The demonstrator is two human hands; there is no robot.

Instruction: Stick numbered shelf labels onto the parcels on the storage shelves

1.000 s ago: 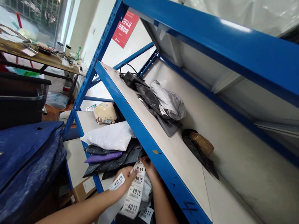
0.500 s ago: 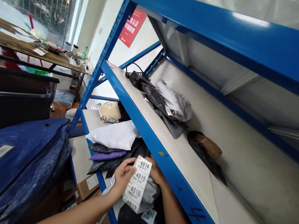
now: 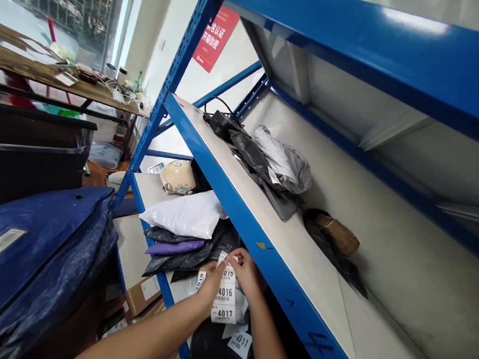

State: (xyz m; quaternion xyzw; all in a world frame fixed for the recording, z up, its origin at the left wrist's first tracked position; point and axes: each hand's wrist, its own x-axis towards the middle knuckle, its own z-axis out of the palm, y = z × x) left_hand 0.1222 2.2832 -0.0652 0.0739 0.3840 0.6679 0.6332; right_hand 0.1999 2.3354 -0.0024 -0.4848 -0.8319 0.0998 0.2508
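A strip of white number labels (image 3: 225, 294), printed 4015, 4016 and 4017, hangs between my hands in front of the lower shelf. My left hand (image 3: 211, 282) grips its left edge near the top. The fingers of my right hand (image 3: 245, 268) pinch the strip's upper end, close to my left fingertips. Another part of the label roll shows left of my left hand. Below, a black parcel bag (image 3: 215, 348) carries a label (image 3: 240, 342) reading 4011. Behind the strip lies a grey plastic parcel, mostly covered by my hands.
White (image 3: 183, 214), purple (image 3: 175, 247) and black bags are stacked on the lower shelf beside a cream item (image 3: 178, 176). The blue shelf edge (image 3: 260, 241) slants over my right forearm. Cardboard boxes (image 3: 143, 296) and a blue bag (image 3: 41, 247) lie left.
My right hand has come out from behind the strip to its top end and now pinches it there. The strip hangs straighter, and its top number is now covered.
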